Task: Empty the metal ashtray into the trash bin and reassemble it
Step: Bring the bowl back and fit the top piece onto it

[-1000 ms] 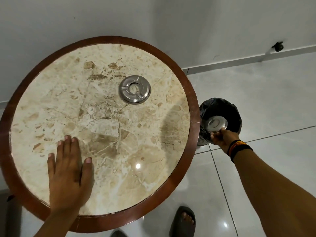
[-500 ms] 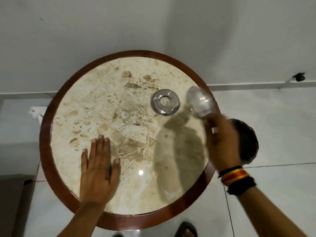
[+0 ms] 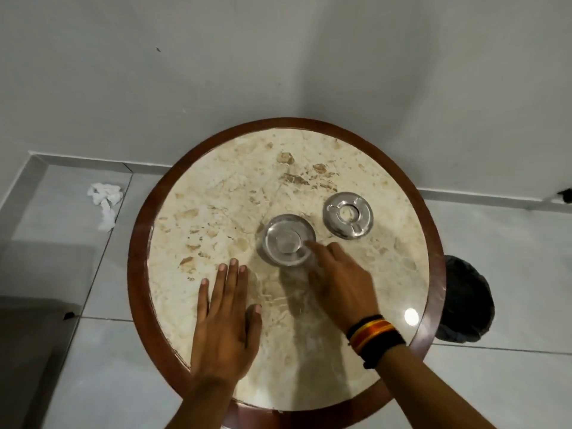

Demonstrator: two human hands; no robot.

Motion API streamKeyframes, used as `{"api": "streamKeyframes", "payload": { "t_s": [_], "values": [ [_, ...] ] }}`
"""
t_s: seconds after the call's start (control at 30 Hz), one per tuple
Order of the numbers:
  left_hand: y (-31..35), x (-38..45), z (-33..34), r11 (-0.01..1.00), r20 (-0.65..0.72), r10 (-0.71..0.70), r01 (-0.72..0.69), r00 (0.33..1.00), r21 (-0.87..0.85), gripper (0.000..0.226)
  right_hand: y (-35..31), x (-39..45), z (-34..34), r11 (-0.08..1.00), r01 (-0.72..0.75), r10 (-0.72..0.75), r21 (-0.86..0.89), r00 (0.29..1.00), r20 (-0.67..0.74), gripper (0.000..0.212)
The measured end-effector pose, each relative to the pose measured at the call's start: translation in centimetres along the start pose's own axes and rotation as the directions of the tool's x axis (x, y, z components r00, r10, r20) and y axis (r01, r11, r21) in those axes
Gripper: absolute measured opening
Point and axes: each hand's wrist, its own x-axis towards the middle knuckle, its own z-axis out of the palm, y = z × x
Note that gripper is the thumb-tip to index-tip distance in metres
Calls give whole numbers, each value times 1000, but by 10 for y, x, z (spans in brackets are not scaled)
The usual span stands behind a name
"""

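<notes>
The metal ashtray bowl (image 3: 286, 238) stands upright near the middle of the round marble table (image 3: 216, 212). My right hand (image 3: 339, 283) grips the bowl's near right rim with its fingertips. The ashtray's ring-shaped metal lid (image 3: 348, 219) lies apart from the bowl, to its right and a little farther back. My left hand (image 3: 224, 317) rests flat on the marble, palm down, fingers together, holding nothing. The trash bin (image 3: 467, 301), lined with a black bag, stands on the floor at the table's right edge, partly hidden by the wooden rim.
A white wall rises right behind the table. A crumpled white tissue (image 3: 105, 199) lies on the grey tiled floor to the left. A black door stop (image 3: 566, 195) sits at the far right by the skirting.
My right hand has brought the bowl from over the trash bin back across the table and set it down left of the lid. The left hand stayed flat on the marble.
</notes>
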Motion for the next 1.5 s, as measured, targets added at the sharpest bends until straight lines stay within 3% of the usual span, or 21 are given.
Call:
{"api": "streamKeyframes", "payload": {
  "t_s": [0.1, 0.17, 0.23, 0.3, 0.4, 0.6, 0.7, 0.87, 1.03, 1.1, 1.2, 1.3, 1.5],
  "values": [
    [-2, 0, 1, 1000, 1, -4, 4, 1000, -12, 67, 21, 29, -27, 991, -136, 136, 11, 987, -82, 69],
    [-2, 0, 3, 1000, 3, 6, -6, 1000, 13, 67, 33, 62, -44, 956, -294, 294, 18, 956, 17, 91],
    [-3, 1, 4, 999, 1, 12, -12, 1000, 35, 68, 38, 95, -54, 924, -377, 380, -59, 901, 207, 108],
    [-3, 1, 4, 999, -8, 14, -13, 1000, 47, 68, 36, 117, -55, 911, -377, 412, -166, 852, 325, 108],
    [-3, 1, 4, 1000, -28, 19, -19, 999, 4, 68, 33, 136, -54, 898, -343, 430, -275, 819, 381, 106],
    [-3, 1, 5, 999, -51, 10, -12, 999, -39, 67, 42, 139, -45, 868, -396, 493, -300, 761, 421, 115],
    [-2, 0, 5, 998, -64, 7, -11, 998, -55, 67, 47, 133, -41, 860, -430, 508, -274, 767, 392, 113],
    [-2, 1, 5, 1000, -51, 14, -14, 999, -2, 68, 42, 109, -35, 901, -414, 433, -127, 874, 222, 101],
    [-2, 2, 4, 999, -30, 8, -7, 1000, 40, 69, 21, 84, -51, 957, -274, 269, 98, 961, 62, 100],
    [-2, 1, 3, 999, -25, 5, -4, 1000, 44, 69, -6, 76, -58, 985, -152, 140, 86, 981, 137, 107],
    [-3, 2, 3, 998, -18, 10, -8, 1000, 59, 70, -50, 70, -52, 997, 10, 14, -74, 945, 326, 114],
    [-1, 4, 1, 998, -15, 9, -8, 1000, 62, 71, -70, 74, -37, 988, 28, 44, -154, 896, 443, 110],
    [4, 3, -7, 999, -14, 5, -4, 1000, 40, 69, -74, 83, -19, 982, 23, 67, -187, 885, 461, 108]
  ]
}}
